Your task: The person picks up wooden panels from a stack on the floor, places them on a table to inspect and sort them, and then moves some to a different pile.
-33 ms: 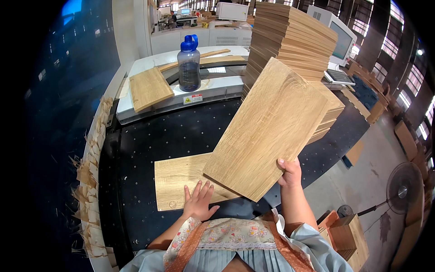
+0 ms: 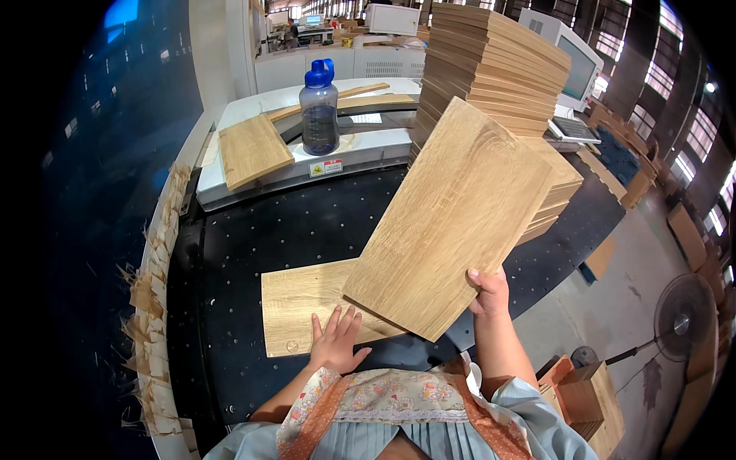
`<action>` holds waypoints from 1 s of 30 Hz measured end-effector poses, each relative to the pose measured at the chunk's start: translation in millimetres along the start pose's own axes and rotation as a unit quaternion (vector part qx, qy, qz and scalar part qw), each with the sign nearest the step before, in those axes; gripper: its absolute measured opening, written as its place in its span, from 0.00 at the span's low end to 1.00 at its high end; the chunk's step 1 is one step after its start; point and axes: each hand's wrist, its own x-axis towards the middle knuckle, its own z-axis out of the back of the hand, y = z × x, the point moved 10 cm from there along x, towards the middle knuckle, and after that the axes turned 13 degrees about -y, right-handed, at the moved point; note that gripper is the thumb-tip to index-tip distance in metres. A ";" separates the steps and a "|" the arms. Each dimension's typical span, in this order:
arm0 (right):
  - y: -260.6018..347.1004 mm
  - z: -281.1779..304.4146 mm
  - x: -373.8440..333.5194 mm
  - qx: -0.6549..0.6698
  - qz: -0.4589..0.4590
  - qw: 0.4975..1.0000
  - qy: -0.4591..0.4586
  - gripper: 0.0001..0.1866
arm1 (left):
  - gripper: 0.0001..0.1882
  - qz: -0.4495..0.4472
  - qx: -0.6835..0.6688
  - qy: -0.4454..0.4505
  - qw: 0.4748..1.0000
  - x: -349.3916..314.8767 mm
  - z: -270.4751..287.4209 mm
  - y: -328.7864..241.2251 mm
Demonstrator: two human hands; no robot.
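Observation:
A wood-grain board (image 2: 452,222) is held up at a slant by my right hand (image 2: 488,291), which grips its lower right edge with the thumb on the face. Under its lower left corner, a second wood-grain board (image 2: 303,299) lies flat on the black table. My left hand (image 2: 335,337) rests on that lower board, fingers spread, close to the raised board's bottom edge. Part of the lower board is hidden by the raised one. Behind the raised board rises a tall stack of boards (image 2: 491,57), with more wood-grain boards (image 2: 558,192) piled at its near side.
A blue-capped water bottle (image 2: 320,111) and a loose board (image 2: 254,149) sit on the white machine ledge (image 2: 368,146) at the back. The black table (image 2: 284,222) is dotted with small studs. Frayed strips (image 2: 146,307) line the left edge. A fan (image 2: 681,323) stands at right.

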 end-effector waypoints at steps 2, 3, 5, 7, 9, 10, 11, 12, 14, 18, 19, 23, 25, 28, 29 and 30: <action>-5.5 4.9 2.2 -0.013 -0.008 1.000 0.003 0.34 | 0.40 -0.001 0.004 0.004 1.000 0.6 -0.4 -1.3; -6.9 6.4 2.3 -0.020 -0.011 1.000 0.004 0.34 | 0.40 0.005 -0.001 -0.003 1.000 1.2 0.1 -1.0; -6.3 3.0 1.3 -0.017 -0.012 1.000 0.008 0.33 | 0.42 0.016 -0.009 -0.017 1.000 2.6 0.8 1.0; -4.5 -0.4 -0.7 -0.017 -0.007 1.000 0.008 0.32 | 0.43 0.043 -0.034 -0.031 0.998 5.4 4.2 5.3; -2.7 -2.9 -1.6 -0.021 0.005 1.000 0.004 0.31 | 0.44 0.060 -0.065 -0.056 0.995 7.9 9.8 8.7; -3.4 -2.9 -1.5 -0.026 0.006 1.000 0.002 0.30 | 0.44 0.066 -0.082 -0.074 0.992 6.6 14.2 11.4; -4.1 -2.4 -0.8 -0.031 0.007 1.000 0.001 0.29 | 0.45 0.072 -0.098 -0.092 0.988 6.5 19.0 13.2; -4.5 -0.1 -0.8 -0.036 0.007 0.999 -0.001 0.29 | 0.45 0.085 -0.107 -0.089 0.987 7.6 19.9 14.5; -8.6 5.2 2.4 -0.047 0.010 0.999 0.004 0.28 | 0.46 0.085 -0.109 -0.090 0.986 8.2 20.9 13.9; -12.4 3.0 0.0 -0.057 0.002 0.998 0.004 0.27 | 0.47 0.073 -0.102 -0.087 0.988 5.5 19.1 14.4; -13.3 2.6 -1.2 -0.061 -0.004 0.998 0.010 0.27 | 0.47 0.075 -0.103 -0.085 0.988 4.8 17.8 14.7; -12.5 -2.9 -6.8 -0.066 -0.012 0.997 0.030 0.27 | 0.47 0.076 -0.101 -0.080 0.989 3.7 13.7 15.2; -11.7 -5.8 -9.2 -0.063 -0.013 0.997 0.044 0.27 | 0.47 0.072 -0.096 -0.078 0.990 4.4 12.8 13.6; -12.4 -3.3 -8.7 -0.068 -0.017 0.996 0.063 0.26 | 0.47 0.068 -0.096 -0.076 0.990 7.6 14.1 10.3; -14.1 -2.1 -8.0 -0.076 -0.015 0.995 0.062 0.25 | 0.47 0.068 -0.098 -0.077 0.990 7.3 14.8 9.8; -14.4 -1.4 -7.8 -0.085 -0.013 0.995 0.059 0.25 | 0.47 0.067 -0.101 -0.077 0.990 8.0 15.1 9.6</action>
